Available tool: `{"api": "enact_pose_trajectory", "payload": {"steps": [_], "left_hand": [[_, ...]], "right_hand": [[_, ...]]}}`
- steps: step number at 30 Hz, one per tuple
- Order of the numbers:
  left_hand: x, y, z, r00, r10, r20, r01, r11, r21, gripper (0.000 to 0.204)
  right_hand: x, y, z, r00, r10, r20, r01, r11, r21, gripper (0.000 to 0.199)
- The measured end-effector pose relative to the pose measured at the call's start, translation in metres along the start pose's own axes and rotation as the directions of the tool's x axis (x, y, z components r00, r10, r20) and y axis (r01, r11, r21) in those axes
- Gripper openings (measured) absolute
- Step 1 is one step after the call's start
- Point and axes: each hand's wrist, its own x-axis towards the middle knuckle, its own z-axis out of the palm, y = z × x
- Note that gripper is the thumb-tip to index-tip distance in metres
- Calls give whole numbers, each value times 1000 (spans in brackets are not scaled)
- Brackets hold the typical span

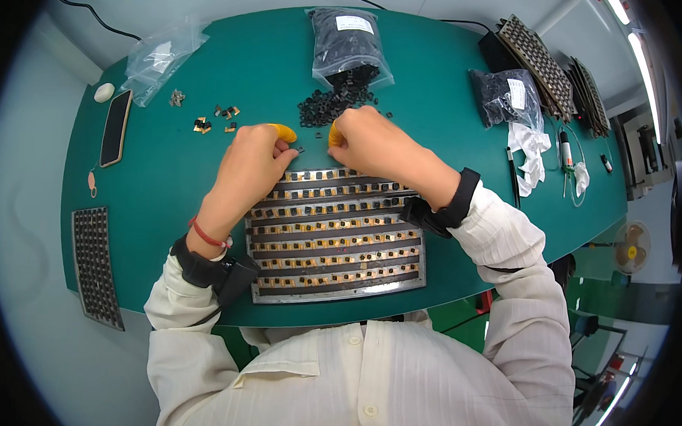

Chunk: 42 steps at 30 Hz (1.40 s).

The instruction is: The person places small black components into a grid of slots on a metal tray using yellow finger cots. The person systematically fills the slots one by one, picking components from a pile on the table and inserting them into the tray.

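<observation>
My left hand [259, 154], a yellow cot on one finger, is closed in a pinch, with a small black part [301, 149] at its fingertips. Across from it, my right hand [370, 143] also has its fingers drawn together, a yellow cot on one of them; anything between those fingertips is hidden. Both hands are over the far edge of a metal-edged tray [338, 294], which carries rows of gold-coloured pieces with small black parts on them. Just beyond my hands lies a loose heap of black parts [322, 109], spilling from a clear bag [347, 44].
Left of the hands are small gold-and-black pieces [201, 125], silvery bits [177, 97], a phone [115, 128] and a dark perforated tray [97, 268]. Rightward are another bag [503, 98], stacked trays [538, 66], crumpled tissue [531, 156], a black pen [513, 178] and a tubed dispenser [567, 153].
</observation>
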Motion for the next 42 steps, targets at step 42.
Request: {"api": "enact_pose_trajectory", "payload": {"steps": [42], "left_hand": [[-108, 5, -22, 953, 276, 125, -301, 907, 293, 24]], "right_hand": [[-99, -15, -13, 996, -64, -55, 66, 998, 19, 13]]}}
